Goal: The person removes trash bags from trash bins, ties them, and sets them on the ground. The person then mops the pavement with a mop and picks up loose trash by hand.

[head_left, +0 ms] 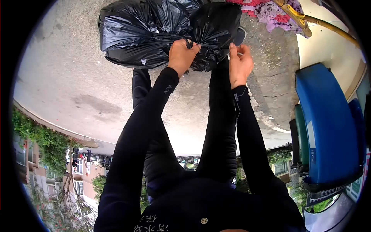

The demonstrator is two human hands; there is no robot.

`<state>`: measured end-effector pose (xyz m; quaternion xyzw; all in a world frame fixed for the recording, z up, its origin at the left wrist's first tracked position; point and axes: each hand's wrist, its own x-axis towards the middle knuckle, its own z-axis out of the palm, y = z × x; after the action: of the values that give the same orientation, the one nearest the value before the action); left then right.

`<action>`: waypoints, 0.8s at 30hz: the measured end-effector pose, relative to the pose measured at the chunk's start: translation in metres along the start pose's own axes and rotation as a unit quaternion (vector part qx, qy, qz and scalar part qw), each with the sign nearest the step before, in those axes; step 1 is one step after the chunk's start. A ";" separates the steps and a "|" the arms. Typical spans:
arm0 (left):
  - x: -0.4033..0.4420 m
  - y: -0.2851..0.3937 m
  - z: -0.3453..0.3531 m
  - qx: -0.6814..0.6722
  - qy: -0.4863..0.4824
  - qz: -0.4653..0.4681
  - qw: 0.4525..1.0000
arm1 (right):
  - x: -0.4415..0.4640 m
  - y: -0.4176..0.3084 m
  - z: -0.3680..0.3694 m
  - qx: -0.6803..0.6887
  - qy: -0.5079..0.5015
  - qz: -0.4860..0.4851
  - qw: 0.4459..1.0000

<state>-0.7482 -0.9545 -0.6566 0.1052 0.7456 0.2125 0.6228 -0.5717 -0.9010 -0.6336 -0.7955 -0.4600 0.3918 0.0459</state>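
Progress: the black plastic bags (125, 29) were full and bulging, and their loose plastic was drawn into creased, gathered necks. By judgement, you had completed the filling and the gathering. No finished knot could be made out under your fingers, so the closure appeared incomplete; whether any neck was already tied could not be confirmed.

Hand state: your hands were apart. Your left hand (181, 58) was clamped on the twisted plastic near the middle of the bundle, with the thumb pointing toward your right. Your right hand (240, 69) was raised just beside the bundle's right side, with the fingers bent and the thumb upright. Whether it pinched a thin strand of plastic could not be told.

Position of the bags: the bundle lay directly ahead of your hands, in front of your lower legs. Its larger part extended to the left of your left hand; a smaller rounded part filled the space between and beyond both hands. Whether its underside touched the pavement (73, 73) could not be seen.

Surroundings: a shoe (240, 35) showed just beyond your right hand. Pink and purple cloth strips (270, 15) lay near the pavement's right edge, and a blue bin (328, 123) stood farther right.
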 end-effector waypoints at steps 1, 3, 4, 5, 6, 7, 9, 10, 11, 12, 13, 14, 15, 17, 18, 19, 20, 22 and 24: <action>-0.002 0.003 -0.004 0.009 -0.024 -0.007 1.000 | -0.013 -0.010 -0.006 -0.031 0.033 -0.035 0.998; 0.002 0.006 -0.019 -0.048 -0.086 0.001 0.995 | -0.036 -0.012 0.007 0.109 -0.067 -0.005 0.992; 0.001 0.009 -0.027 -0.082 -0.094 -0.028 0.992 | -0.047 -0.011 0.010 0.073 -0.099 -0.049 0.991; -0.002 0.021 -0.037 -0.114 -0.102 -0.056 0.987 | -0.059 -0.027 0.011 0.039 -0.131 -0.094 0.986; -0.002 0.020 -0.046 -0.123 -0.094 -0.053 0.986 | -0.065 -0.029 0.016 -0.049 -0.130 -0.135 0.981; -0.003 0.014 -0.055 -0.134 -0.083 -0.048 0.986 | -0.070 -0.033 0.026 -0.055 -0.107 -0.114 0.986; -0.009 0.010 -0.077 -0.107 -0.047 -0.055 0.992 | -0.074 -0.032 0.045 -0.095 -0.038 -0.130 0.986; -0.011 0.001 -0.089 -0.107 -0.040 -0.051 0.992 | -0.072 -0.031 0.053 -0.086 -0.018 -0.122 0.989; -0.016 0.001 -0.097 -0.111 -0.039 -0.062 0.991 | -0.070 -0.029 0.061 -0.077 0.005 -0.112 0.991; -0.021 0.000 -0.102 -0.112 -0.054 -0.062 0.990 | -0.066 -0.026 0.069 -0.055 0.001 -0.088 0.995; -0.027 -0.001 -0.105 -0.115 -0.070 -0.062 0.989 | -0.063 -0.023 0.076 -0.054 0.001 -0.086 0.995; -0.031 -0.004 -0.107 -0.114 -0.070 -0.064 0.989 | -0.060 -0.023 0.081 -0.039 -0.008 -0.049 0.998; -0.035 -0.007 -0.107 -0.093 -0.095 -0.066 0.989 | -0.057 -0.019 0.086 -0.025 -0.017 -0.013 0.999; -0.044 -0.012 -0.106 -0.071 -0.119 -0.067 0.988 | -0.046 -0.009 0.096 0.057 -0.014 0.001 0.998; -0.047 -0.014 -0.105 -0.091 -0.115 -0.078 0.986 | -0.044 -0.007 0.093 0.104 -0.016 0.037 0.994; -0.050 -0.017 -0.103 -0.110 -0.111 -0.089 0.984 | -0.042 -0.005 0.090 0.150 -0.019 0.073 0.986; -0.046 -0.034 -0.106 -0.124 -0.133 -0.057 0.982 | -0.041 -0.002 0.086 0.222 -0.027 0.092 0.970; -0.050 -0.033 -0.106 -0.100 -0.126 -0.057 0.985 | -0.042 -0.013 0.064 0.314 -0.033 0.095 0.944; -0.051 -0.032 -0.105 -0.071 -0.118 -0.059 0.989 | -0.041 -0.012 0.052 0.373 -0.046 0.093 0.922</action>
<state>-0.8364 -1.0240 -0.6117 0.0412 0.6547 0.2143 0.7237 -0.6261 -0.9404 -0.6401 -0.7409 -0.2055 0.5742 0.2815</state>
